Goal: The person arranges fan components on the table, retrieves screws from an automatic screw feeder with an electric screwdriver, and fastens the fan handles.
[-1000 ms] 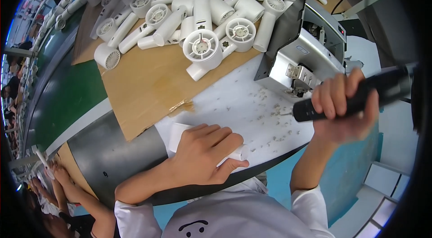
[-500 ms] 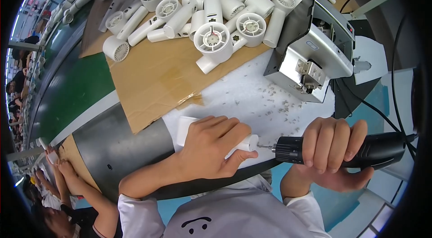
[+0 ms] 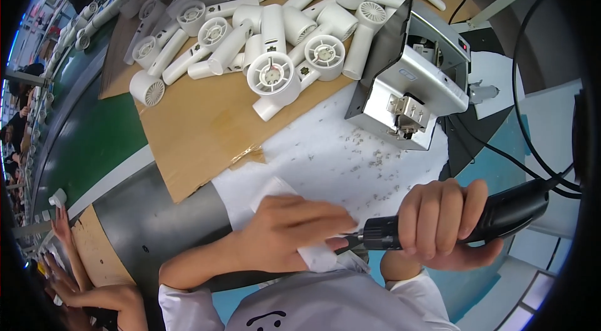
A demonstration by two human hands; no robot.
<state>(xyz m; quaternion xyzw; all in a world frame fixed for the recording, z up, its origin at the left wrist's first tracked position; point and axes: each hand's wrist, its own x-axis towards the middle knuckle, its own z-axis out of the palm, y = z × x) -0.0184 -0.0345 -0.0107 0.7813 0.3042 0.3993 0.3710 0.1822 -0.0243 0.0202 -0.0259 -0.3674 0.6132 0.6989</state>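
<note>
My left hand (image 3: pixel 285 231), somewhat blurred, is closed over a white handheld fan (image 3: pixel 319 257). Its handle end shows below my fingers and its other end above the knuckles; the middle is hidden. In my right hand (image 3: pixel 438 221) is a black electric screwdriver (image 3: pixel 516 209), lying nearly level and pointing left. The screwdriver's bit (image 3: pixel 358 235) is close to my left fingertips, beside the handle end rather than on it. Whether a screw sits on the bit is too small to tell.
Many white handheld fans (image 3: pixel 273 74) lie piled on brown cardboard (image 3: pixel 181 137). Small screws (image 3: pixel 375 159) are scattered over a white sheet (image 3: pixel 300 162). A silver screw feeder (image 3: pixel 432 77) stands at the right, cables behind it. A green conveyor (image 3: pixel 94 143) and a co-worker's arms (image 3: pixel 106 293) are at left.
The fan in my left hand has tilted, its handle end swinging down toward me. The screwdriver bit has moved off that end to my fingertips. The whole view has shifted slightly.
</note>
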